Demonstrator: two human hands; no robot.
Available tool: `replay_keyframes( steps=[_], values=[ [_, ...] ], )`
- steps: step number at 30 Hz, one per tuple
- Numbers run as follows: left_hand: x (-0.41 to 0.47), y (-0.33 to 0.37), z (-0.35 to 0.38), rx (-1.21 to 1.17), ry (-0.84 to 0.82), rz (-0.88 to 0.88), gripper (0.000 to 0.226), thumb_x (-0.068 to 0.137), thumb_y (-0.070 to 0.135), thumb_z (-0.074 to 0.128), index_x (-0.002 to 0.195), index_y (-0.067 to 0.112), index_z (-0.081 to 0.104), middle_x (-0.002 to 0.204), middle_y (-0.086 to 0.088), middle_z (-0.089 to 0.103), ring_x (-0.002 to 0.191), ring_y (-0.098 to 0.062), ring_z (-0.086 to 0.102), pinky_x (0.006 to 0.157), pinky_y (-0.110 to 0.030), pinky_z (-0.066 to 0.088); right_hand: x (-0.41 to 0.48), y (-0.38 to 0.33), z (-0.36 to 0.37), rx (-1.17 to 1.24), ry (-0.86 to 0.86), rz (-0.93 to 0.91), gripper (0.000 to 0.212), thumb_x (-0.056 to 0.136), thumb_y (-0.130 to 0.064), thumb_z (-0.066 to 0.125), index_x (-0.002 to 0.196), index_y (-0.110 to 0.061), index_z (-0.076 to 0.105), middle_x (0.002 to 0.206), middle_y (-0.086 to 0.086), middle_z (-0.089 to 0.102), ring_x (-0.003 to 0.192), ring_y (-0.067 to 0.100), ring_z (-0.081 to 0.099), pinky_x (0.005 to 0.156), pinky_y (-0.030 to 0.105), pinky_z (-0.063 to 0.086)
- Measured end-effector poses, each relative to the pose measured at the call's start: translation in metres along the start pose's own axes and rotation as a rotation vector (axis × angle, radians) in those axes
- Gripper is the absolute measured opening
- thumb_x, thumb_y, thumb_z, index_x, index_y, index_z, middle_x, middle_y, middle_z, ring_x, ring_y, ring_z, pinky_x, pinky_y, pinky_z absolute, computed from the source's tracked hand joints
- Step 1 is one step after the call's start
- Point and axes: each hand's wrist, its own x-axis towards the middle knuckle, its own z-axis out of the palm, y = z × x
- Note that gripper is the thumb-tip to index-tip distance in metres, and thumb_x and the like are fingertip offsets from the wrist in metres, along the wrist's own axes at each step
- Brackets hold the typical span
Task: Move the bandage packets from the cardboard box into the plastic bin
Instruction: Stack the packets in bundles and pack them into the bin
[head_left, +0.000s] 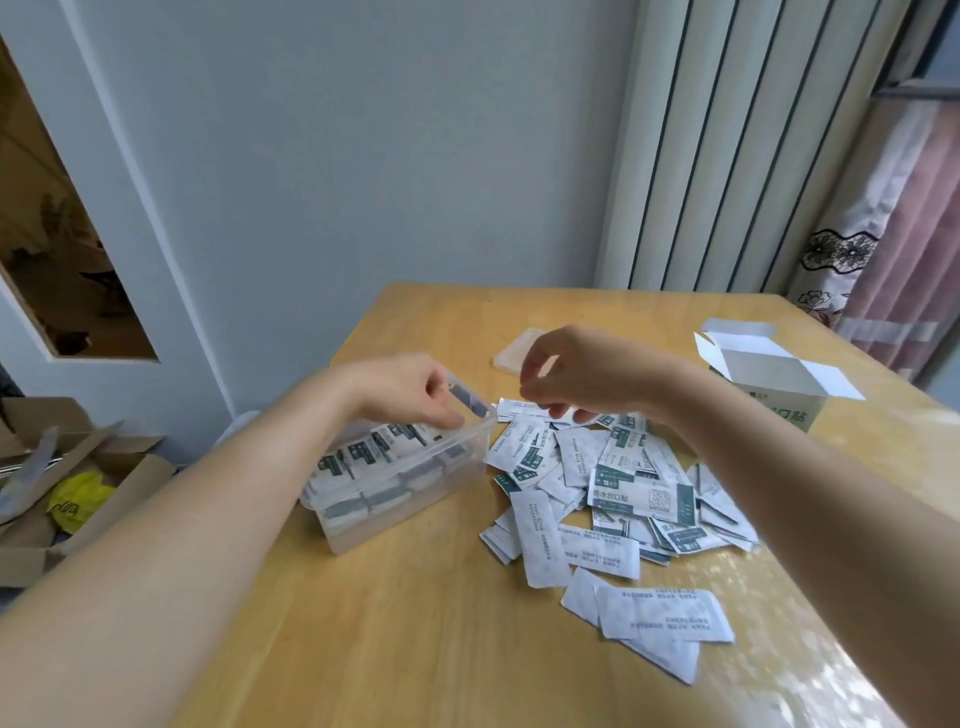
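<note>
A clear plastic bin (415, 499) stands on the wooden table (395, 623), filled with rows of white-and-green bandage packets (363, 454). My left hand (410, 387) hovers over the bin's far right corner and pinches one packet (469, 402) upright. To the bin's right lies a loose pile of several packets (613, 493). My right hand (576, 374) hangs over the pile's far edge with curled fingers, its tips down at the packets; whether it holds one is unclear. The open cardboard box (774, 410) sits at the far right.
A translucent lid (514, 353) lies flat behind the pile. A few packets (660, 618) lie scattered toward the near edge. On the floor to the left are open cartons (78, 467) with a yellow bag (78, 499). A wall and a radiator stand behind the table.
</note>
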Motion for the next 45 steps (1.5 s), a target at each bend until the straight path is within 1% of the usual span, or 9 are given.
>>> replay_keyframes(
  steps=[5,8,14,19,24,28,30,37,45],
  values=[
    [-0.032,0.038,-0.008,-0.221,0.461,0.12,0.036,0.08,0.022,0.073,0.06,0.018,0.044,0.049,0.011,0.041,0.051,-0.01,0.036,0.052,-0.024,0.032,-0.048,0.04,-0.004,-0.202,-0.092,0.036,0.039,0.084,-0.033,0.07,0.121,-0.026,0.057,0.118,-0.002,0.061,0.106,0.014,0.058,0.096,0.031,0.047],
    [-0.045,0.073,0.029,-0.14,0.386,0.134,0.029,0.079,0.031,0.074,0.065,0.02,0.052,0.055,0.014,0.053,0.058,-0.012,0.049,0.058,-0.026,0.039,-0.064,0.066,0.009,-0.275,-0.069,0.093,0.056,0.084,-0.036,0.07,0.134,-0.024,0.047,0.136,0.0,0.052,0.121,0.017,0.051,0.104,0.031,0.04],
    [-0.039,0.104,0.118,0.436,0.326,-0.054,0.042,0.093,0.051,0.048,0.114,0.015,0.053,0.115,-0.007,0.058,0.11,-0.03,0.054,0.07,-0.033,0.036,-0.07,0.095,0.05,-0.279,0.197,0.054,0.038,0.088,-0.025,0.062,0.125,-0.023,0.056,0.118,0.003,0.057,0.114,0.023,0.053,0.091,0.031,0.042],
    [-0.042,0.108,0.124,0.447,0.408,-0.028,0.014,0.091,0.025,0.051,0.083,0.017,0.042,0.096,-0.008,0.063,0.093,-0.032,0.06,0.062,-0.031,0.035,-0.071,0.104,0.059,-0.259,0.373,-0.046,0.018,0.091,-0.014,0.054,0.104,-0.017,0.067,0.093,0.001,0.067,0.094,0.027,0.061,0.069,0.032,0.047],
    [-0.046,0.089,0.114,0.203,0.357,-0.048,0.01,0.084,0.023,0.061,0.081,0.017,0.068,0.081,0.0,0.068,0.08,-0.023,0.063,0.069,-0.033,0.052,-0.079,0.102,0.047,0.309,0.472,0.025,0.012,0.09,-0.014,0.061,0.08,-0.012,0.067,0.064,-0.001,0.066,0.054,0.014,0.054,0.051,0.026,0.042],
    [-0.054,0.086,0.099,0.079,0.394,-0.074,0.021,0.089,0.018,0.061,0.103,0.025,0.074,0.101,0.007,0.072,0.095,-0.014,0.065,0.083,-0.025,0.05,-0.084,0.098,0.045,0.991,0.319,0.111,0.012,0.096,-0.003,0.052,0.107,-0.002,0.058,0.075,0.013,0.071,0.068,0.022,0.066,0.071,0.038,0.052],
    [-0.057,0.085,0.095,0.044,0.465,-0.08,0.024,0.089,0.015,0.059,0.106,0.024,0.074,0.102,0.007,0.072,0.097,-0.014,0.065,0.085,-0.026,0.05,-0.084,0.095,0.046,1.151,0.235,0.151,0.017,0.097,0.001,0.046,0.114,-0.001,0.051,0.079,0.015,0.072,0.069,0.024,0.068,0.064,0.032,0.052],
    [-0.056,0.087,0.088,-0.445,0.62,-0.059,0.012,0.08,0.017,0.074,0.088,0.026,0.076,0.078,0.013,0.072,0.077,-0.001,0.067,0.072,-0.019,0.052,-0.084,0.078,0.057,1.318,0.22,0.295,0.028,0.093,0.002,0.045,0.121,-0.002,0.048,0.072,0.012,0.057,0.058,0.021,0.054,0.054,0.029,0.046],
    [-0.05,0.102,0.113,-1.0,0.499,0.001,0.017,0.078,0.006,0.078,0.091,0.015,0.074,0.085,-0.013,0.074,0.08,-0.025,0.073,0.082,-0.042,0.059,-0.086,0.069,0.069,1.283,0.289,0.061,0.021,0.087,-0.014,0.069,0.106,-0.009,0.062,0.084,0.007,0.064,0.062,0.013,0.053,0.059,0.025,0.046]
  ],
)
